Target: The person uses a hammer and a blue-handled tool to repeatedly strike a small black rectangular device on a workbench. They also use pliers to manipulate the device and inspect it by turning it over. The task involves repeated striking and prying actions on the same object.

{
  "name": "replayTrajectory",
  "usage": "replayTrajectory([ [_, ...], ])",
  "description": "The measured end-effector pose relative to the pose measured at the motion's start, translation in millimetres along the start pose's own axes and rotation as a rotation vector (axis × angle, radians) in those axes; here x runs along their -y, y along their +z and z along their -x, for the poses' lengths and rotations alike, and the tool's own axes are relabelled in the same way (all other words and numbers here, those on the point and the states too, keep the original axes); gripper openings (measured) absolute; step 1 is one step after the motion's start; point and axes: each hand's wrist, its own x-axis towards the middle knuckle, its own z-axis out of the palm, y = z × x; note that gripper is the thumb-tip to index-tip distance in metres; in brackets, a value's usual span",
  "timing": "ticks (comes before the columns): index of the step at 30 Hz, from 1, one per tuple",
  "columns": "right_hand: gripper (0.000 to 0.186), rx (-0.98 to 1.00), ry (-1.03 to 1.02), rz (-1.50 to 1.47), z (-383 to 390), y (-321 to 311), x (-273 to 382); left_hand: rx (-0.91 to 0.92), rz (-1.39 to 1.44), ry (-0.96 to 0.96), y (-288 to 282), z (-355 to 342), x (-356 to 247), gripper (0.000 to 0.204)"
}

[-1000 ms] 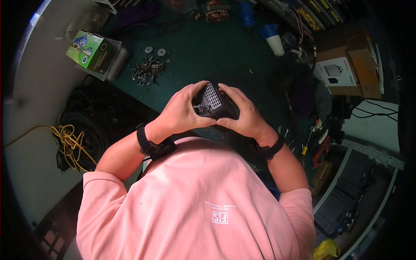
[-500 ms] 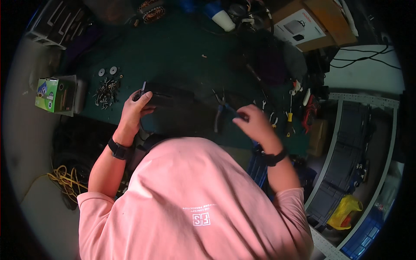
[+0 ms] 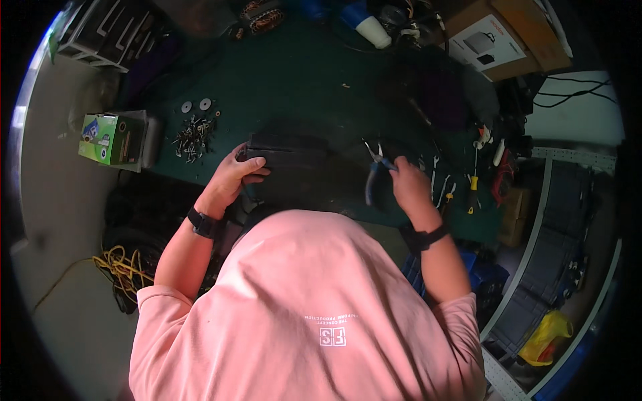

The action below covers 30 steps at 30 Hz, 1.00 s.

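My left hand (image 3: 235, 177) is closed round the left end of a dark, box-like block (image 3: 294, 155), thumb on its near face. The block is held over the green work surface, and its lower part merges into shadow. To the right, my right hand (image 3: 410, 187) grips one blue handle of a pair of long-nose pliers (image 3: 379, 159). Their slim jaws are spread and point away from me. The other handle hangs free on the left, toward my body. A gap separates the pliers from the block.
Loose screws (image 3: 194, 139) and two washers (image 3: 195, 105) lie left, beside a green box (image 3: 105, 139). Screwdrivers (image 3: 474, 182) and wrenches (image 3: 435, 175) lie right. A cardboard box (image 3: 518, 40) stands at the far right, with a metal shelf rack (image 3: 535, 220) nearer.
The whole view has shifted, so everything sits further right. My left hand has turned the block, and a shiny upright piece above my thumb no longer shows. My right hand still grips the pliers.
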Motion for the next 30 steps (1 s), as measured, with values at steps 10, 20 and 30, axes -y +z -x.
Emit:
replayTrajectory([
  [10, 0.019, 0.199, -0.101, -0.377, 20.8, -96.0, -8.6, -0.023, -0.004, -0.006, 0.5, -1.1, 2.5, 0.051],
  [20, 0.017, 0.004, -0.410, -0.453, 10.5, -101.2, 24.3, -0.057, -0.157, 0.074, 8.0, 2.7, -8.6, 0.071],
  [30, 0.014, -0.014, -0.599, -0.285, -22.7, -111.3, 116.3, -0.206, -0.446, 0.232, 32.5, 12.6, -19.0, 0.086],
])
